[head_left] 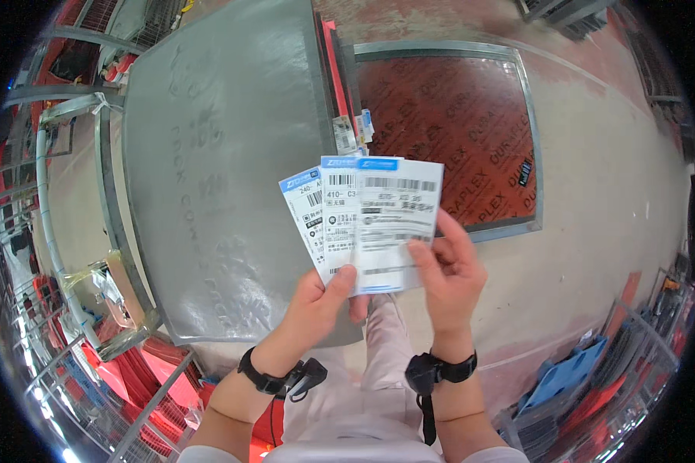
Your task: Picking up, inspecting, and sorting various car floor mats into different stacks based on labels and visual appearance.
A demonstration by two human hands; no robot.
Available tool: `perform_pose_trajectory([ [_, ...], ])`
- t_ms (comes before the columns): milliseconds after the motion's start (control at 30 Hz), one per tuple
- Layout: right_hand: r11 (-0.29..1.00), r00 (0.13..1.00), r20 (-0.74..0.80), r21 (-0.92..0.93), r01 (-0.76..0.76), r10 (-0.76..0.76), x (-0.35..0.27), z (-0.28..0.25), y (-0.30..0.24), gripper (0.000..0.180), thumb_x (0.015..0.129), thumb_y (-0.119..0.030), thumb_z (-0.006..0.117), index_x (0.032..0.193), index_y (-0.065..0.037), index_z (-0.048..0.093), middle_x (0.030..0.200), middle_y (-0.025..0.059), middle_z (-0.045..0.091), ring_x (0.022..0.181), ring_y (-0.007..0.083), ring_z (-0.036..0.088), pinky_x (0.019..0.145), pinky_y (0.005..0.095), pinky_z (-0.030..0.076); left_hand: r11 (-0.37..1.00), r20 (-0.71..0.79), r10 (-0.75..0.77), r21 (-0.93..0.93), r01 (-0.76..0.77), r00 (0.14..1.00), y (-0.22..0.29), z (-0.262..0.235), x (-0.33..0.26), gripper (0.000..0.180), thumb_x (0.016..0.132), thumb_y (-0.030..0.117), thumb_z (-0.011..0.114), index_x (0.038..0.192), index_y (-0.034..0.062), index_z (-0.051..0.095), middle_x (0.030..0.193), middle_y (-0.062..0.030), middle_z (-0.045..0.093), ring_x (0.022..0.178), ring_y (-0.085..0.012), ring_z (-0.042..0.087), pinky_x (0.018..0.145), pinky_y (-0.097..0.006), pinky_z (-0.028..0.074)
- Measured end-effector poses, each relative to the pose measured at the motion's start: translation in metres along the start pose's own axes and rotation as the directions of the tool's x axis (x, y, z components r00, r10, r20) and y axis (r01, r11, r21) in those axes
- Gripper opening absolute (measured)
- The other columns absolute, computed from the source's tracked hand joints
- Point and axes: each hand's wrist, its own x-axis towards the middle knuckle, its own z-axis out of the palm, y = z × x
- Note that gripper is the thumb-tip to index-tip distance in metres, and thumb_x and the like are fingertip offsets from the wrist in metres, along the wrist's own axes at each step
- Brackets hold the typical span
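Holding three fanned white paper labels with blue top strips [363,220] above the floor: left hand [324,297], grip pinched on their lower edge; right hand [452,266], grip pinched on the right-hand label. Beyond: grey metal sheet [224,154]; red-brown framed board [448,123].

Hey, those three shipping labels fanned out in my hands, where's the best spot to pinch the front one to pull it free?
Grip the front label by its free right edge, coming from the right with the right hand. That side overlaps nothing, while its left edge lies over the middle label and the left hand thumb clamps the fan's lower corner.
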Motion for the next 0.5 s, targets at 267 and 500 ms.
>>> perform_pose_trajectory([
  [267, 0.926, 0.987, 0.046, 0.340, -0.163, 0.157, 0.001, -0.021, 0.004, 0.017, 0.078, 0.000, 0.059, 0.094, 0.004, 0.055, 0.083, 0.0086, 0.062, 0.072, 0.0089, 0.057, 0.065, 0.0202, 0.046, 0.997, 0.090, 0.052, 0.054, -0.057, 0.995, 0.007, 0.005, 0.000, 0.024, 0.092, 0.020, 0.039, 0.097, 0.0001, 0.051, 0.065, -0.0022, 0.052, 0.055, -0.0083, 0.048, 0.052, -0.023, 0.040],
  [500, 0.988, 0.995, 0.011, 0.121, -0.096, 0.095, -0.003, -0.003, -0.002, 0.015, 0.078, 0.001, 0.057, 0.093, 0.004, 0.055, 0.085, 0.0066, 0.061, 0.074, 0.0081, 0.056, 0.067, 0.0195, 0.044, 0.995, 0.116, 0.071, -0.075, -0.062, 0.991, -0.006, 0.004, -0.002, 0.019, 0.089, 0.016, 0.047, 0.095, -0.0011, 0.051, 0.067, -0.0038, 0.054, 0.056, -0.0099, 0.049, 0.051, -0.023, 0.041],
])
